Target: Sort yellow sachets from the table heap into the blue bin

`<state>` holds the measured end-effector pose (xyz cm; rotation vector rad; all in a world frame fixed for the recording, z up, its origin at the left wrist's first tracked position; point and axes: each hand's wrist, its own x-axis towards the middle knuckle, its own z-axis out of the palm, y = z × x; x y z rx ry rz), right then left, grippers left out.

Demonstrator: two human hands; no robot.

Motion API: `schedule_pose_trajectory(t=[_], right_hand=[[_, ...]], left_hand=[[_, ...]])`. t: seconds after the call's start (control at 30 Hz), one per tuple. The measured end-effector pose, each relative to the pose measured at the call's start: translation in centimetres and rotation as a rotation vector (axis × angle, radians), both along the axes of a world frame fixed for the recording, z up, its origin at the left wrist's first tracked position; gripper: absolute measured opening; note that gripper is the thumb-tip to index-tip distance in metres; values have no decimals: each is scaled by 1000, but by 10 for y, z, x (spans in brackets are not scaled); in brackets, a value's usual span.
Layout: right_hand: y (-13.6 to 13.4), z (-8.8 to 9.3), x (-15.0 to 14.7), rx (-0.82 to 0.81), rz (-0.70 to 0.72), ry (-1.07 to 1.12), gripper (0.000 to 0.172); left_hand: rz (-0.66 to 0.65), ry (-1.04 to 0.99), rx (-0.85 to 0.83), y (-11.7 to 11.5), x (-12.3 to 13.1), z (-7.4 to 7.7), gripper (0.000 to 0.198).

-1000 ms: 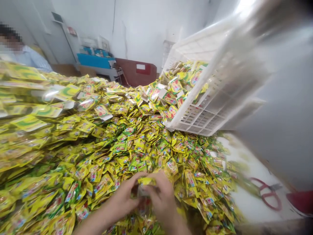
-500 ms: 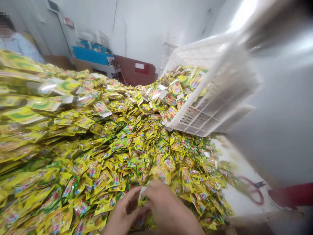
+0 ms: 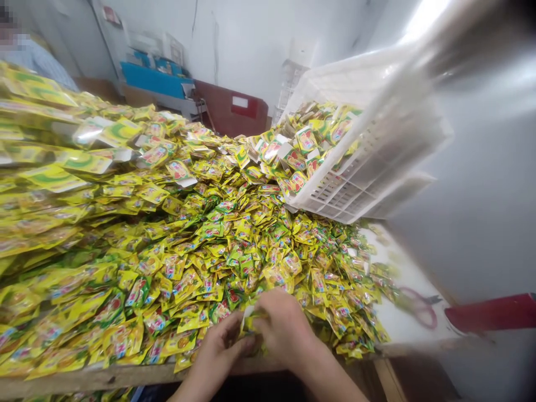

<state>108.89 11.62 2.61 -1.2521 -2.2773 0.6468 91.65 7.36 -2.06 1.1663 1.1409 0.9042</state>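
Observation:
At the near edge of the heap, my left hand point(image 3: 221, 349) curls around a small yellow carton point(image 3: 249, 322) with a white flap showing at its top. My right hand point(image 3: 285, 329) is right beside it, fingers bent and closed against the carton; what its fingertips grip is hidden behind the knuckles. Under and beyond both hands spreads a thick layer of shiny yellow and green sachets point(image 3: 209, 229) with fruit pictures. Flat printed cartons point(image 3: 54, 177) with white flaps lie piled on the left.
A white plastic crate point(image 3: 335, 195) lies tipped on the heap, cartons spilling from its mouth. Scissors with pink handles point(image 3: 422, 312) and a red cylindrical object point(image 3: 489, 312) are at the right of the white tabletop point(image 3: 402, 335). A person's sleeve point(image 3: 39, 64) shows far left.
The view has tipped downward, so the table's front edge now shows. Both hands stay together around the carton; the right hand's fingers have shifted slightly, and more of the carton's yellow side shows.

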Motion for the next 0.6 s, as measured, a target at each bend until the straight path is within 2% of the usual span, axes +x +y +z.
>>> schedule_pose_trajectory(t=[0.13,0.27,0.33,0.47,0.6], right_hand=[[-2,-10,-3,84,3,70,15],[4,-10,6,-26,42,180,14],[6,-7,12,-48,100,148,21],[6,-10,11,83,155,6,8],[3,-15,5,140,196,-10,7]], left_hand=[[41,26,-6,1,1,-2,39],[23,13,-22,2,1,-4,34],[-4,-27,-29,3,-1,-5,30],[-30,-69,-38,4,-2,-4,33],[19,0,-32,5,1,0,31]])
